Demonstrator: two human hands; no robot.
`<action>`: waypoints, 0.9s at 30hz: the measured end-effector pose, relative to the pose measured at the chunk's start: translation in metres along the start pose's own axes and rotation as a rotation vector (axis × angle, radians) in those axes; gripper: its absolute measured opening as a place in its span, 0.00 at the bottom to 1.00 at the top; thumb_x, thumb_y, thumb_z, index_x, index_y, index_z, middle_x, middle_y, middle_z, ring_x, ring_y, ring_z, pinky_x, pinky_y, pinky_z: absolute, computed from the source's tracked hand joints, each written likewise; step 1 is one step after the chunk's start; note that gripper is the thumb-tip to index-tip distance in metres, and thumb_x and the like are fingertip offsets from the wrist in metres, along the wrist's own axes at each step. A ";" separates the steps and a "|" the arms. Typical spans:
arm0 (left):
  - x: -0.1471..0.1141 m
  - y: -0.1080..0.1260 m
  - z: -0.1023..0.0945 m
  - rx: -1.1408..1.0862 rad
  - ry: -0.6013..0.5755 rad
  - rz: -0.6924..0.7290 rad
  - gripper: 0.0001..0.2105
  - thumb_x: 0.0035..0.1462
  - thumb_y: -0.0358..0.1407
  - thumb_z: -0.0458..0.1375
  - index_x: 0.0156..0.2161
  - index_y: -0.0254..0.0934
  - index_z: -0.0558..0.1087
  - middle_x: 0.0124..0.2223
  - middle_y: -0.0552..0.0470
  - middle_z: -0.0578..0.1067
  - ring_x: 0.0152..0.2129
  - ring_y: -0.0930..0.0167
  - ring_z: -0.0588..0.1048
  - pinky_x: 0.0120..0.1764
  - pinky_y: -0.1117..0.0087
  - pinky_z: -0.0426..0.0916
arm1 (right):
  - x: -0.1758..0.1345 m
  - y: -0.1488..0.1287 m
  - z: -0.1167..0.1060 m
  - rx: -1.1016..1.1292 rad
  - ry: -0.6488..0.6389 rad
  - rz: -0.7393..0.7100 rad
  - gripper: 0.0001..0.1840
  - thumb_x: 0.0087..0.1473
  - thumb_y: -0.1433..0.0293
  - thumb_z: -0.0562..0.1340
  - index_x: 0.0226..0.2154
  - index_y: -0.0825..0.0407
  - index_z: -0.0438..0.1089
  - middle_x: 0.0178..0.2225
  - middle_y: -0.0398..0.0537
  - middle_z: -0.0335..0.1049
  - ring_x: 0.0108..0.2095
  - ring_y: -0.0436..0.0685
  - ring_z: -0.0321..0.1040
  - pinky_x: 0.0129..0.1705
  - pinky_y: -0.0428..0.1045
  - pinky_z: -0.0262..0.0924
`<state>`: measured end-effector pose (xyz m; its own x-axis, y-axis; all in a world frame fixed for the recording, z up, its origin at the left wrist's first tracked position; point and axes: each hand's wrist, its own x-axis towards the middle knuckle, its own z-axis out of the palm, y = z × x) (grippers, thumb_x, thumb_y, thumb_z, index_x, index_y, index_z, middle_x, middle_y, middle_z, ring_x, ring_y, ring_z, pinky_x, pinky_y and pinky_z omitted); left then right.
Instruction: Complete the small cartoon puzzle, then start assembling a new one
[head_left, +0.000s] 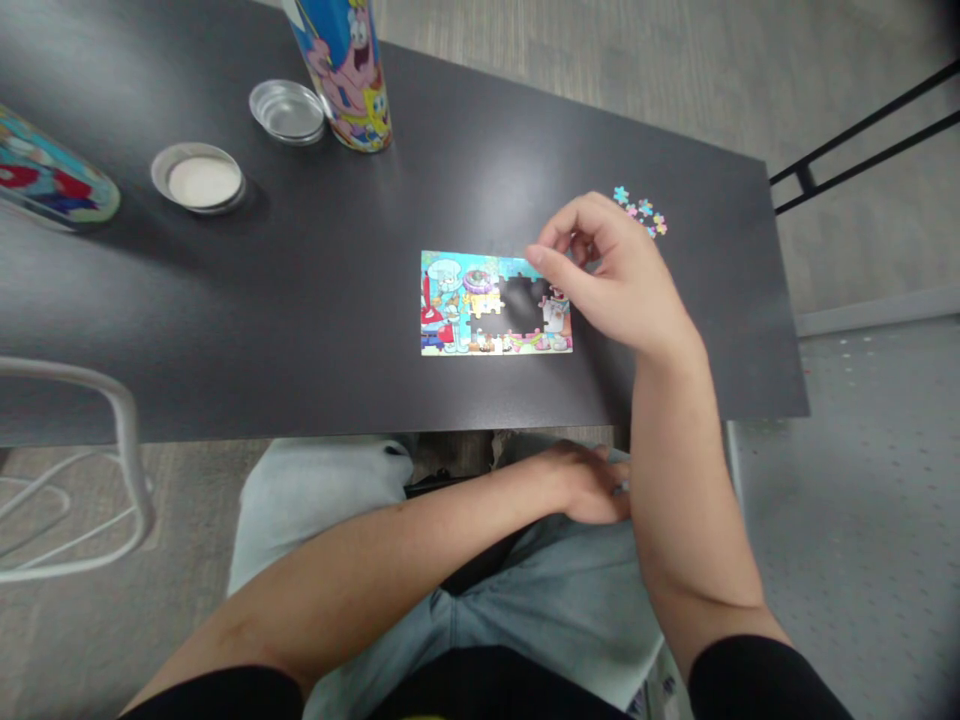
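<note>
A partly assembled cartoon jigsaw puzzle (446, 300) lies on the dark table, its border joined around a gap right of the middle. Over its upper right corner is my right hand (607, 260), thumb and curled fingers drawn close together; whatever is between the tips is too small or hidden to make out. Loose puzzle pieces (646, 208) lie in a small cluster just beyond that hand, partly covered by it. My left hand (592, 485) rests on my thigh below the table edge, holding nothing visible, its fingers loosely extended and partly hidden behind my right forearm.
A cartoon-printed tube (352, 85) stands at the back, and another printed tube (52, 175) is at the far left. Two round metal lids (289, 110) (199, 178) lie near them. A white tubular frame (124, 430) stands at left, a black rail (862, 140) at right.
</note>
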<state>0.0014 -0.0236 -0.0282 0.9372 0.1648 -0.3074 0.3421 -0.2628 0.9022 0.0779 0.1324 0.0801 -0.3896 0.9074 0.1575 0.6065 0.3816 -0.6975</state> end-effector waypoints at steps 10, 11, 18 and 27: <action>-0.010 0.012 -0.015 0.046 -0.105 -0.090 0.54 0.82 0.67 0.50 1.00 0.42 0.47 0.92 0.24 0.68 0.81 0.34 0.80 0.77 0.41 0.80 | -0.031 0.049 -0.077 -0.012 0.491 0.287 0.21 0.70 0.92 0.72 0.39 0.49 0.80 0.35 0.41 0.77 0.33 0.52 0.60 0.44 0.59 0.56; -0.010 0.012 -0.016 0.054 -0.096 -0.086 0.53 0.83 0.66 0.51 0.99 0.42 0.48 0.91 0.24 0.69 0.80 0.35 0.81 0.77 0.41 0.80 | -0.037 0.052 -0.082 -0.008 0.486 0.320 0.21 0.69 0.92 0.73 0.39 0.49 0.81 0.35 0.41 0.77 0.32 0.52 0.61 0.44 0.59 0.56; -0.009 0.010 -0.016 0.107 -0.083 -0.066 0.48 0.84 0.57 0.50 0.99 0.44 0.50 0.89 0.27 0.72 0.74 0.35 0.86 0.75 0.39 0.81 | -0.063 0.078 -0.095 0.003 0.229 0.522 0.16 0.57 0.79 0.85 0.40 0.46 0.86 0.37 0.45 0.84 0.33 0.56 0.64 0.42 0.58 0.58; -0.010 0.012 -0.017 0.077 -0.085 -0.114 0.51 0.81 0.63 0.55 0.99 0.49 0.51 0.89 0.32 0.74 0.71 0.39 0.88 0.74 0.42 0.83 | -0.062 0.081 -0.094 0.003 0.097 0.420 0.15 0.57 0.63 0.87 0.40 0.41 0.85 0.35 0.42 0.80 0.37 0.61 0.69 0.46 0.60 0.62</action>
<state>-0.0049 -0.0121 -0.0089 0.8932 0.1174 -0.4340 0.4478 -0.3198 0.8350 0.2166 0.1241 0.0797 -0.0421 0.9963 -0.0755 0.6962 -0.0249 -0.7174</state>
